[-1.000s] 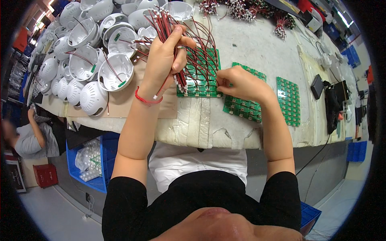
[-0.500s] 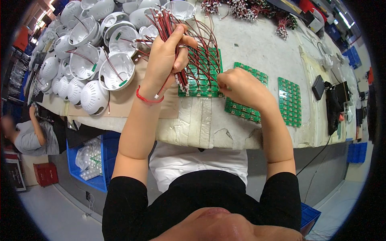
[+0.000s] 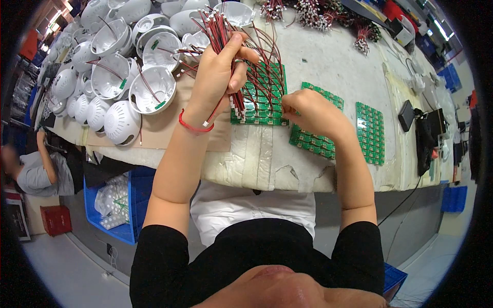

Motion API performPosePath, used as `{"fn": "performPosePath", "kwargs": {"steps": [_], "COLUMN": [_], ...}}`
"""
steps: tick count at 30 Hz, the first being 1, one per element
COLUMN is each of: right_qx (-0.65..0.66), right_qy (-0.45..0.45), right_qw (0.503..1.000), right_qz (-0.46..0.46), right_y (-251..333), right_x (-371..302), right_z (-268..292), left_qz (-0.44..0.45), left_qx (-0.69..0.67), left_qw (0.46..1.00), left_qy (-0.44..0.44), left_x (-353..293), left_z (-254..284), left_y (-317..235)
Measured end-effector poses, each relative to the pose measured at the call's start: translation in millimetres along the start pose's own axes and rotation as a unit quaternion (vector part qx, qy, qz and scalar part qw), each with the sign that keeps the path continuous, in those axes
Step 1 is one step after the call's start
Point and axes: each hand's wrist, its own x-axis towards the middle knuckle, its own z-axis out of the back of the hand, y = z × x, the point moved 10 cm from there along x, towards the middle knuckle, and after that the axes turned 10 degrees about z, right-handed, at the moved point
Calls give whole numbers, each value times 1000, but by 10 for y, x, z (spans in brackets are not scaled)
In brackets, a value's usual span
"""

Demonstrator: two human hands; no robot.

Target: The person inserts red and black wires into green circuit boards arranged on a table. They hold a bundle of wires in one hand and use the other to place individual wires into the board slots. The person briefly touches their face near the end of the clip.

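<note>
My left hand (image 3: 221, 69) is closed around a bundle of thin red and black wires (image 3: 218, 31) with small white connectors at their ends. It is held over the left part of a green circuit board panel (image 3: 262, 119). Several wires fan out from the bundle across this panel, their ends down on its small boards. My right hand (image 3: 314, 112) has its fingertips pinched together at the panel's right edge; whatever is between them is too small or hidden to make out. Under that hand lies a second green panel (image 3: 310, 142), partly covered by it.
A third green panel (image 3: 370, 132) lies farther right. White dome housings (image 3: 121, 124) are heaped at the left, some with wires inside. More wire bundles (image 3: 362, 40) lie at the far edge. A black box-shaped device (image 3: 406, 115) sits at the right. A blue bin (image 3: 134, 205) stands below the table.
The whole view has shifted slightly. Both hands keep nearly the same places over the panel, the left still around the wires and the right still pinched at the panel's edge.
</note>
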Motion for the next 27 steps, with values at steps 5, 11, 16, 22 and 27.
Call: {"fn": "performPosePath", "kwargs": {"steps": [5,11,16,22,27], "right_qx": [42,-15,-76,-113,-93], "right_qy": [19,20,-14,-15,-6], "right_qw": [999,1000,997,992,995], "right_qz": [-27,-14,31,51,21], "right_y": [-68,30,174,257,151], "right_x": [-23,0,11,33,13], "right_z": [-8,6,55,95,38], "left_qz": [2,-1,0,-3,-3], "left_qx": [-4,0,3,4,5], "left_qw": [1000,1000,1000,1000,1000], "left_qy": [-1,1,-3,0,-7], "left_x": [-3,-6,-9,4,-3], "left_z": [-14,-16,-6,-12,-5], "left_y": [9,3,4,13,10]}}
